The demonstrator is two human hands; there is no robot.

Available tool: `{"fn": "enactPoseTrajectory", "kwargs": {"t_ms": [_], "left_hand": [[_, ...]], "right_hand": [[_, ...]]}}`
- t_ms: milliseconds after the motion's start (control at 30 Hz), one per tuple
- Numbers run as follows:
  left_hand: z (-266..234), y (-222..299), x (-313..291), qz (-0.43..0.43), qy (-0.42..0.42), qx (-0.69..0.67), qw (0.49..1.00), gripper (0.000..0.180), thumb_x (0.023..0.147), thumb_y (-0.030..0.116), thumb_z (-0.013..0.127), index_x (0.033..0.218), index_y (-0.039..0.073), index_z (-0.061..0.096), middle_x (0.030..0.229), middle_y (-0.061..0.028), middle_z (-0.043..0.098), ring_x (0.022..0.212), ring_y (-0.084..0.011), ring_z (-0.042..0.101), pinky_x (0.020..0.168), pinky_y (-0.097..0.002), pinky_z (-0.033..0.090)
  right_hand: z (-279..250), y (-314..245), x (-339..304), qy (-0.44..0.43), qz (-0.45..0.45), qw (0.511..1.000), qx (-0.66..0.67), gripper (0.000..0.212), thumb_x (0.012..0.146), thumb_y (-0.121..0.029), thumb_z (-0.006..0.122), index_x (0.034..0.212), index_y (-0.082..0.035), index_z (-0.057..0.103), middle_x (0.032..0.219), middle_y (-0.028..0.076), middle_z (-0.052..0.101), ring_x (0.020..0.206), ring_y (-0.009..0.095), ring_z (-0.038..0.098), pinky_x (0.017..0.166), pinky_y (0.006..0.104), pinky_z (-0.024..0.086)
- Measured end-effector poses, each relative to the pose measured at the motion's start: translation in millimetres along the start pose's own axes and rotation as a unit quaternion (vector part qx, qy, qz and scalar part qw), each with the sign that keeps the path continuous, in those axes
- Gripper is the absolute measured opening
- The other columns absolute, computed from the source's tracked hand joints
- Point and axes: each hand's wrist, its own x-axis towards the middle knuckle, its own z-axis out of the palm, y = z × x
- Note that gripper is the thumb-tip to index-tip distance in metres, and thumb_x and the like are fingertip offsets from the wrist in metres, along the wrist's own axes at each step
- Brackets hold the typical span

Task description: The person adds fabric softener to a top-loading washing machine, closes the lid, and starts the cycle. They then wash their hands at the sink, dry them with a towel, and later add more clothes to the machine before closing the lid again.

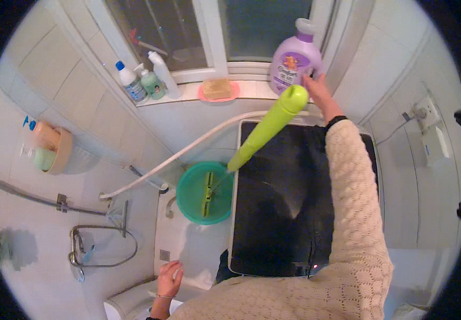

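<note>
My right hand (pixel 320 95) reaches over the black-topped washing machine (pixel 284 197) to the windowsill. Its fingers close around the handle side of a large purple fabric softener bottle (pixel 292 64) with a white cap. The bottle is upright against the window frame. My left hand (pixel 170 278) hangs low at the left, fingers loosely bent and apart, holding nothing. Between the hands, a thick lime-green handle (pixel 268 128) rises at a slant from a green basin (pixel 187 200). Inside the basin lies a yellow-green mop head (pixel 208 194).
On the sill stand a blue-capped bottle (pixel 130 82), a green pump bottle (pixel 152 84), a white bottle (pixel 162 73) and a soap bar (pixel 217 88) on a pink dish. A white hose (pixel 187 146) crosses behind the basin. A shower hose (pixel 105 264) hangs on the left wall.
</note>
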Motion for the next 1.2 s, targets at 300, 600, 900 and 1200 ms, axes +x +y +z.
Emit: {"fn": "enactPoseTrajectory", "kwargs": {"t_ms": [300, 600, 900, 1200], "left_hand": [[16, 7, 32, 0.095, -0.015, -0.025, 0.995, 0.021, 0.082, 0.013, 0.066, 0.102, 0.005, 0.066, 0.111, -0.0130, 0.063, 0.104, -0.0315, 0.056, 0.091, -0.0400, 0.045], [27, 29, 60, 0.182, -0.031, -0.022, 0.982, 0.022, 0.082, 0.010, 0.065, 0.103, 0.005, 0.065, 0.111, -0.0134, 0.063, 0.103, -0.0318, 0.058, 0.091, -0.0393, 0.045], [33, 57, 105, 0.229, -0.039, -0.052, 0.971, 0.020, 0.082, 0.010, 0.065, 0.101, 0.005, 0.065, 0.110, -0.0130, 0.063, 0.103, -0.0319, 0.058, 0.093, -0.0398, 0.043], [24, 97, 121, 0.254, -0.061, -0.035, 0.965, 0.020, 0.086, 0.010, 0.061, 0.104, 0.005, 0.064, 0.114, -0.0127, 0.062, 0.106, -0.0317, 0.056, 0.094, -0.0397, 0.043]], "right_hand": [[-20, -52, -100, -0.164, 0.183, 0.964, -0.098, 0.067, 0.088, -0.028, 0.064, 0.139, -0.001, 0.030, 0.128, 0.012, 0.049, 0.111, 0.029, 0.053, 0.089, 0.0440, 0.048], [-85, -130, -225, -0.146, 0.253, 0.954, 0.064, 0.054, 0.092, -0.022, 0.058, 0.138, -0.004, 0.035, 0.128, 0.012, 0.053, 0.105, 0.022, 0.059, 0.082, 0.0348, 0.052], [-272, -152, -280, 0.226, 0.136, 0.951, 0.162, 0.043, 0.091, -0.018, 0.057, 0.129, -0.007, 0.042, 0.119, 0.011, 0.058, 0.095, 0.025, 0.062, 0.073, 0.0317, 0.052], [-271, -174, -332, 0.211, 0.130, 0.969, -0.021, 0.041, 0.090, -0.023, 0.061, 0.127, -0.007, 0.049, 0.113, 0.007, 0.060, 0.089, 0.017, 0.061, 0.073, 0.0284, 0.048]]}}
